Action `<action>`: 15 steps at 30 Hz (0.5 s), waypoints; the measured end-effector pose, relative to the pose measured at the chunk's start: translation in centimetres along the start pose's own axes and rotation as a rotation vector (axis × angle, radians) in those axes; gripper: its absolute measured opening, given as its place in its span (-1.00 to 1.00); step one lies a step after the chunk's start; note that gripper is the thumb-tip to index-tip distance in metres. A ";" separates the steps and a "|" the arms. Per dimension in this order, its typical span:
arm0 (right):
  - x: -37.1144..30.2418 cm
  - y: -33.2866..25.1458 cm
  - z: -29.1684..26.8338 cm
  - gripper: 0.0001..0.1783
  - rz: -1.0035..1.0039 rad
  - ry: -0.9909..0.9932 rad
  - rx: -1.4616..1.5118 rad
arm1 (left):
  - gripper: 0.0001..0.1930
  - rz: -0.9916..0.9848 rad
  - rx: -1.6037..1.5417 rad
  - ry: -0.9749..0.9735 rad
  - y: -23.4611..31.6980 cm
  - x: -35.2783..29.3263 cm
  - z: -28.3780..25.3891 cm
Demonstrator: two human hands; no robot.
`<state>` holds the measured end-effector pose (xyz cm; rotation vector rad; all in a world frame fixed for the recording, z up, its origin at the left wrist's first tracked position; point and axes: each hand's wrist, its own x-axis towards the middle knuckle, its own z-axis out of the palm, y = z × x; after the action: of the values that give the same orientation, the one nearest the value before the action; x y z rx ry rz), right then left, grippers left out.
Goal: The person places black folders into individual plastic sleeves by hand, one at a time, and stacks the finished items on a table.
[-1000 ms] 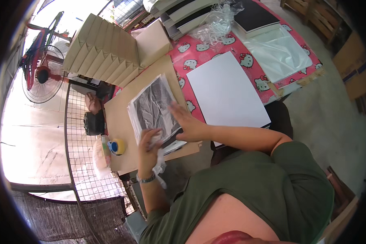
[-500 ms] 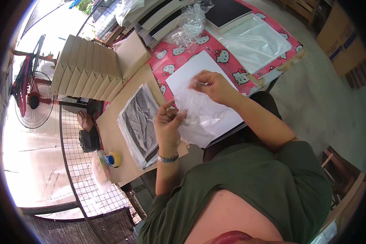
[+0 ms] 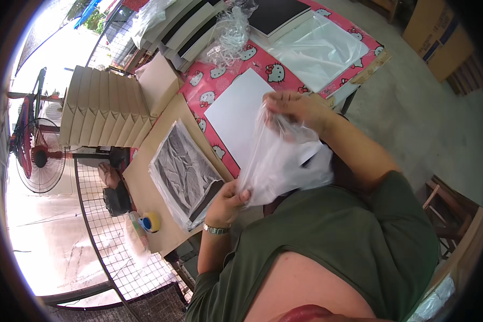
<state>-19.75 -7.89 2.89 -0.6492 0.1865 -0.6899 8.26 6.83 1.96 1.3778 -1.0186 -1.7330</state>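
Observation:
A thin clear plastic bag point(image 3: 287, 163) stretches between my hands in front of my body. My left hand point(image 3: 226, 204) pinches its lower left edge between thumb and fingers. Higher up and to the right, my right hand point(image 3: 300, 111) grips the bag's upper edge, its fingers partly blurred and seen through the plastic. Behind the bag lies a white sheet point(image 3: 236, 110) on the table, its near right part covered by the plastic. Left of that, a dark flat stack in clear plastic point(image 3: 182, 174) rests on brown cardboard point(image 3: 145, 172).
Brown paper-wrapped packs point(image 3: 104, 107) stand in a row at the left. Beyond them are grey-and-black stacks point(image 3: 193, 27) and tangled clear plastic strips point(image 3: 231, 37). Flat clear bags point(image 3: 319, 51) lie on the pink patterned cover point(image 3: 212, 83). A tape roll point(image 3: 150, 221) sits near the left edge.
The bag has been drawn toward my body and spread wider. My left hand has moved down and right; my right hand stays high, holding the upper edge. More of the white sheet is uncovered.

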 end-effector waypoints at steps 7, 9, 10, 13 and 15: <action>-0.4 -1.2 -0.7 -0.79 0.023 0.013 -0.727 | -0.57 0.369 -0.529 0.004 0.9 0.0 -3.0; 0.6 -2.6 0.6 -0.82 -0.135 0.003 -0.193 | -0.58 0.172 -0.167 -0.017 -0.1 0.5 -1.4; 0.9 -2.9 0.7 -0.81 -0.214 0.013 0.075 | -0.59 0.060 0.156 -0.053 1.4 1.8 0.7; 1.0 -3.3 -0.3 -0.81 0.016 0.013 -0.128 | -0.56 0.242 0.759 0.158 0.3 3.0 -4.7; 1.8 -4.7 -2.4 -0.81 0.349 -0.180 -0.495 | -0.56 0.426 0.380 0.208 1.2 3.4 -6.5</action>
<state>-21.75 -12.98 3.95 -1.1161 0.2994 -0.2418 13.99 2.28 0.72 1.4024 -1.4488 -1.0999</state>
